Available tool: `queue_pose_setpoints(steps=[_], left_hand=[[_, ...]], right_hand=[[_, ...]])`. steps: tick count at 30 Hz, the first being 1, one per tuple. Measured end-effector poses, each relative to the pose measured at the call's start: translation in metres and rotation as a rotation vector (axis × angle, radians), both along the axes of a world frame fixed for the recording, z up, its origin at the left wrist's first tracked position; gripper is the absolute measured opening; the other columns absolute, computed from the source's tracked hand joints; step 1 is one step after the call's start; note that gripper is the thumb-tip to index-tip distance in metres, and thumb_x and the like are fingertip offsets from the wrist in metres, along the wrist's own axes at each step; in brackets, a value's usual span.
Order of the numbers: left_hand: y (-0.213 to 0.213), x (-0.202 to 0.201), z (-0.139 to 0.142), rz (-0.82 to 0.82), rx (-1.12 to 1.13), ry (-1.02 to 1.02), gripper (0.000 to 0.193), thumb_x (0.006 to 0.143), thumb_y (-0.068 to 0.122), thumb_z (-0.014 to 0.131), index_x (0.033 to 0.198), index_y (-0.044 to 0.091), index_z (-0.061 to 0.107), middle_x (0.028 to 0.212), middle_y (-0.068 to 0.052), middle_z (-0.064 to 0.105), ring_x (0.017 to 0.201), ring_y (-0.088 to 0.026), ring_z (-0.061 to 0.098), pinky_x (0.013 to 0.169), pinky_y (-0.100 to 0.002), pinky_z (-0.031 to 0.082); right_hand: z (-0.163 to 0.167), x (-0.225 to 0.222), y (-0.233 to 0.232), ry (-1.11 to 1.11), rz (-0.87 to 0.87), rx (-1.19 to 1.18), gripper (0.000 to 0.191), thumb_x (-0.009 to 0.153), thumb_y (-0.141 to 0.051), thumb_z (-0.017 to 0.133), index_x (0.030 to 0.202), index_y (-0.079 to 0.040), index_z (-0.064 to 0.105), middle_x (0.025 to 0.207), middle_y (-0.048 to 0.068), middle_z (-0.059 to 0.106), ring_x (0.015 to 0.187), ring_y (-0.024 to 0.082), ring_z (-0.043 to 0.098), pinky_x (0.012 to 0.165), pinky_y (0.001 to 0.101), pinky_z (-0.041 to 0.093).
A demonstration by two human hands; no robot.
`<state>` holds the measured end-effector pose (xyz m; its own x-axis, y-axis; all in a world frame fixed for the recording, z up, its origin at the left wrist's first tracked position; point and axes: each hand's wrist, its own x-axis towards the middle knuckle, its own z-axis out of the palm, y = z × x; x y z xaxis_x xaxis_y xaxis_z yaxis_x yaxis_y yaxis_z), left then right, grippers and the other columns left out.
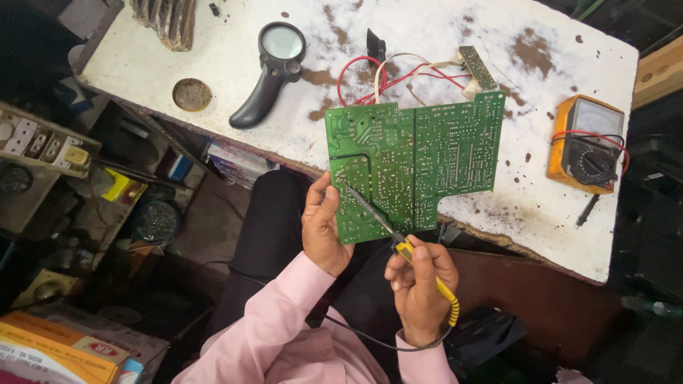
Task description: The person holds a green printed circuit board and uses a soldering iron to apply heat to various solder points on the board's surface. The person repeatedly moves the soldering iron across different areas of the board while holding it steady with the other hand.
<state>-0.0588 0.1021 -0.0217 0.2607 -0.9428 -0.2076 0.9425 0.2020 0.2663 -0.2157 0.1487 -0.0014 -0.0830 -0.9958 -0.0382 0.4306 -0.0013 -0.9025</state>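
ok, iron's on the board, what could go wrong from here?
1. The left hand grips the green circuit board close to where the soldering iron tip touches; a slip could burn the fingers.
2. The board hangs partly off the table edge, steadied only by that hand, so it may tip or shift.
3. The iron's cord runs across the lap and could snag the right hand.

A green circuit board (413, 160) dotted with silver solder points is gripped by the left hand (324, 224). A yellow-handled soldering iron (405, 249) is pinched in the right hand (420, 284). Beyond the fingertips, a white, brown-stained table (441, 28), red and white wires (388, 75), a black magnifier (274, 67) and an orange multimeter (585, 142) are seen. Pink sleeves (284, 313) are worn.
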Motion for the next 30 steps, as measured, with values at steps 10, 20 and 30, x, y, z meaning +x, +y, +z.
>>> queue_pose_setpoints(steps=[10,20,30], left_hand=[[0.0,0.001,-0.001,-0.001,-0.017,-0.02,0.032,0.105,0.018,0.058,0.133,0.007,0.049,0.129,-0.015,0.064,0.116,-0.027,0.066,0.1,-0.045,0.057],[0.0,-0.001,-0.009,0.008,-0.033,0.019,0.022,0.106,0.014,0.057,0.127,0.013,0.051,0.127,-0.01,0.065,0.116,-0.025,0.065,0.1,-0.045,0.056],[0.002,0.0,-0.005,-0.015,-0.024,0.005,0.025,0.105,0.016,0.057,0.129,0.012,0.051,0.129,-0.012,0.064,0.117,-0.026,0.065,0.098,-0.046,0.057]], right_hand=[[0.0,0.002,0.004,0.016,0.024,0.014,0.021,0.106,-0.014,0.057,0.114,0.004,0.065,0.076,0.014,0.068,0.058,0.018,0.061,0.048,0.0244,0.045],[0.015,0.007,0.009,0.31,-0.001,-0.08,0.017,0.104,-0.007,0.06,0.115,0.004,0.065,0.083,0.015,0.071,0.064,0.016,0.064,0.055,0.0243,0.051],[0.003,-0.037,0.018,0.061,-0.331,-0.083,0.011,0.102,-0.014,0.06,0.105,-0.004,0.064,0.078,0.011,0.07,0.061,0.018,0.067,0.05,0.0228,0.051]])
